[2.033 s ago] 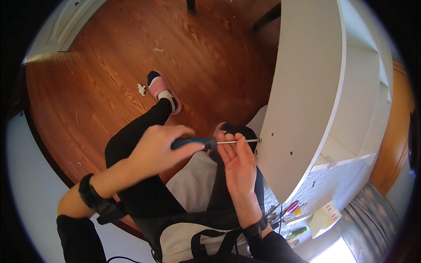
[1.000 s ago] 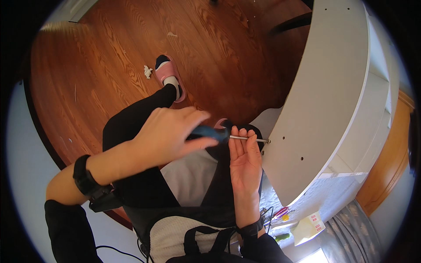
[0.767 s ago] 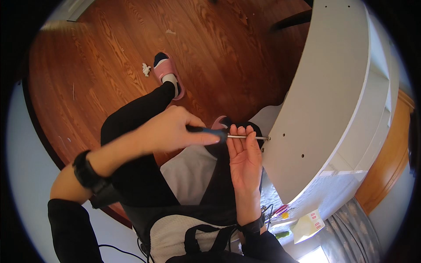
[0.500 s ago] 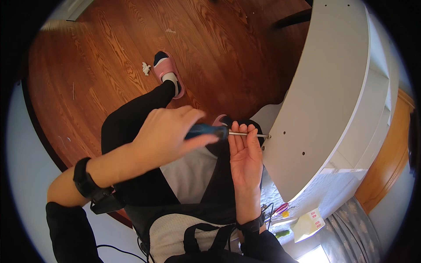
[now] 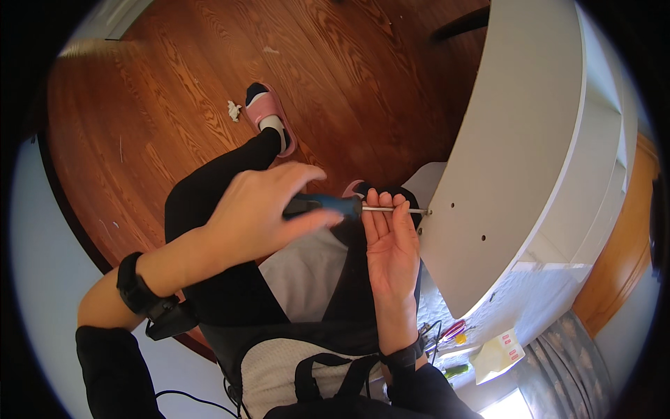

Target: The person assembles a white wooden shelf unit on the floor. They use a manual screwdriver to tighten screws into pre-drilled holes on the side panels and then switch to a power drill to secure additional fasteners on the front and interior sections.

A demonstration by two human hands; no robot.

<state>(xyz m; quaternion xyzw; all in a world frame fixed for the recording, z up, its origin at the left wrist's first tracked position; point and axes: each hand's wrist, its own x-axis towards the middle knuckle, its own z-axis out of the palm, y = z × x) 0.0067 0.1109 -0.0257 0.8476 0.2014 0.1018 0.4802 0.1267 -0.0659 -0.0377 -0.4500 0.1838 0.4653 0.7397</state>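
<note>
A screwdriver [image 5: 328, 205] with a blue and black handle lies level in front of me, its metal shaft pointing right. My left hand [image 5: 262, 209] is loosely around the handle, thumb below and fingers above, slightly blurred. Palm up, my right hand [image 5: 392, 248] steadies the shaft between thumb and fingers. The tip meets a small screw [image 5: 429, 212] at the near-left edge of a white panel [image 5: 516, 140]. Dark holes show in the panel close to the screw, and another fitting [image 5: 420, 231] sits at its edge.
The panel belongs to a white shelved unit [image 5: 593, 181] on the right. Below it are a red-handled tool [image 5: 453, 329], a white box [image 5: 499, 356] and a grey curtain [image 5: 565, 363]. Crumpled white paper [image 5: 234, 110] lies on the wood floor [image 5: 349, 84] near my pink slipper [image 5: 264, 108].
My left hand has shifted slightly left and its fingers have loosened around the screwdriver handle. The right hand keeps its hold on the shaft, and the tip remains at the screw.
</note>
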